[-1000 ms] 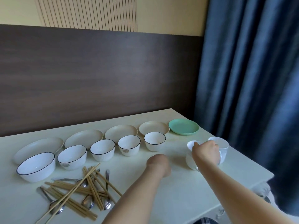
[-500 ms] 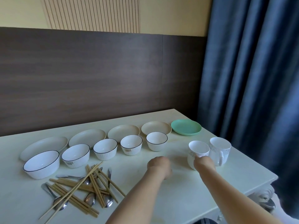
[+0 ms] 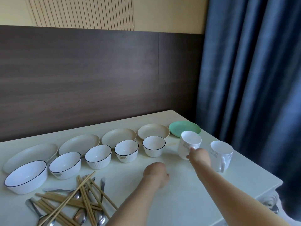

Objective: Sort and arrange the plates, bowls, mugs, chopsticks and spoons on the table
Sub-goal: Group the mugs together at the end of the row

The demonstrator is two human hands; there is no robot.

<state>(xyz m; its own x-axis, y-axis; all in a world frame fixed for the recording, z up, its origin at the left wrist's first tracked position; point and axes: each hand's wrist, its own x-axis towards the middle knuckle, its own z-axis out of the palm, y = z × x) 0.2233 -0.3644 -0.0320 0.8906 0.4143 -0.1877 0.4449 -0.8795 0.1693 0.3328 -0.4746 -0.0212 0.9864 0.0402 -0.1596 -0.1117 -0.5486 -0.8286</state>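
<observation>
Right hand is gripping the tilted white mug, sitting between the last bowl and the second mug on the worktop. Left hand is resting there as a closed fist, holding nothing.

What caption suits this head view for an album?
Right hand holds a tilted white mug beside rows of bowls and plates; left hand rests on table.
</observation>
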